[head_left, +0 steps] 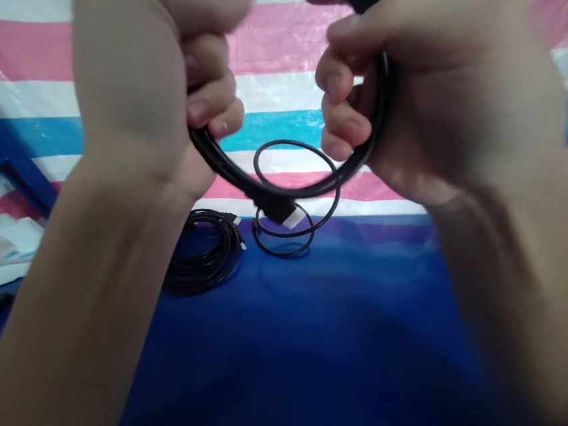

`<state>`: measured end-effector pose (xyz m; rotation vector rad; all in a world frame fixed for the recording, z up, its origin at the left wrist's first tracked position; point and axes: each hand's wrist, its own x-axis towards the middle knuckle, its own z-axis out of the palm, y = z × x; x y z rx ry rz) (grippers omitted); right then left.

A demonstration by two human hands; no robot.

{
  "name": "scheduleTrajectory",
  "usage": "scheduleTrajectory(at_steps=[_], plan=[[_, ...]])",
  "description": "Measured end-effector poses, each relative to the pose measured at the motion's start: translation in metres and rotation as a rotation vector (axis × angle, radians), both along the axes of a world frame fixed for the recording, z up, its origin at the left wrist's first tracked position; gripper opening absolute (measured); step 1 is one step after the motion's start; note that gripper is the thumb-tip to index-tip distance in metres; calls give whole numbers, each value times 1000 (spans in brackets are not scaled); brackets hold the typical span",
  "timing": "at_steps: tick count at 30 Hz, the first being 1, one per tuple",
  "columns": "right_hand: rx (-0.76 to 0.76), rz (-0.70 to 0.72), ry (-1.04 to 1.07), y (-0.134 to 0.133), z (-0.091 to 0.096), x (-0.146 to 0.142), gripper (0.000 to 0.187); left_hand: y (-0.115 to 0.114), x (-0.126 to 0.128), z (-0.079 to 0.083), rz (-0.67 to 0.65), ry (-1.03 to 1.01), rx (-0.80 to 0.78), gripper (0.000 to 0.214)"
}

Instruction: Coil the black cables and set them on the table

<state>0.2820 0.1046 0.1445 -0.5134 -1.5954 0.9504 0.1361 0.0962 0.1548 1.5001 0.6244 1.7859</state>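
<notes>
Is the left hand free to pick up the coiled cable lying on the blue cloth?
Probably not yet: the left hand is closed on the held cable loop. The coiled cable lies uncovered below it.

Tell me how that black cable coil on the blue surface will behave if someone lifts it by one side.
The cable coil would probably sag and spread: its loops lie loose, with no tie visible. It looks light, thin cord only. The similar cable bundle gripped by the left hand and right hand bends in a smooth curve, so likely springy, not limp.
</notes>
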Motion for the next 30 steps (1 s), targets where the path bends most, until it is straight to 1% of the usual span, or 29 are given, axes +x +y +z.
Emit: scheduleTrajectory(at_steps=[1, 2, 3, 5, 6, 7, 8, 11, 14, 16, 17, 19, 20, 21, 22, 24, 26, 28, 30], plan=[[-52, 88, 45, 1, -2, -3, 19, 1, -1, 1, 42, -99, 21, 45], [-67, 191, 67, 2, -5, -7, 21, 2, -4, 2, 83, -187, 24, 44], [-62, 306, 95, 3, -9, -11, 22, 5, -8, 2, 118, -268, 8, 43], [-100, 519, 225, 1, -17, -24, 19, 12, -17, 2, 159, -425, -58, 41], [-115, 585, 299, -1, -22, -32, 18, 16, -20, 2, 159, -512, -80, 39], [-123, 619, 347, -3, -26, -39, 18, 20, -23, 1, 144, -589, -96, 38], [-124, 623, 375, -5, -31, -45, 17, 22, -24, 0, 125, -658, -101, 38], [-87, 529, 331, -8, -40, -58, 5, 24, -17, -4, 64, -757, -101, 35], [-35, 409, 325, 0, -40, -57, 15, 17, 0, -8, 16, -739, -117, 33], [-11, 319, 372, 6, -34, -49, 9, 13, 10, -11, -42, -683, -147, 30], [-2, 268, 396, 8, -30, -43, 7, 12, 12, -12, -83, -627, -169, 28], [3, 186, 377, 8, -19, -28, 18, 13, 11, -13, -175, -467, -233, 20], [-11, 150, 320, 7, -13, -19, 23, 13, 8, -12, -218, -358, -264, 19], [-33, 127, 219, 5, -8, -11, 27, 14, 3, -11, -244, -246, -279, 18], [-48, 95, 124, 4, -3, -3, 27, 15, -2, -10, -254, -126, -281, 17], [-100, 61, -88, 2, 2, 8, 23, 15, -11, -9, -238, 127, -258, 16], [-131, 56, -194, 4, 2, 12, 16, 14, -14, -9, -189, 314, -230, 14], [-92, 45, -160, 9, -1, 9, 14, 11, -10, -10, -180, 357, -223, 13], [11, -11, -52, 16, -7, 2, 17, 7, -2, -11, -178, 259, -191, 13]])
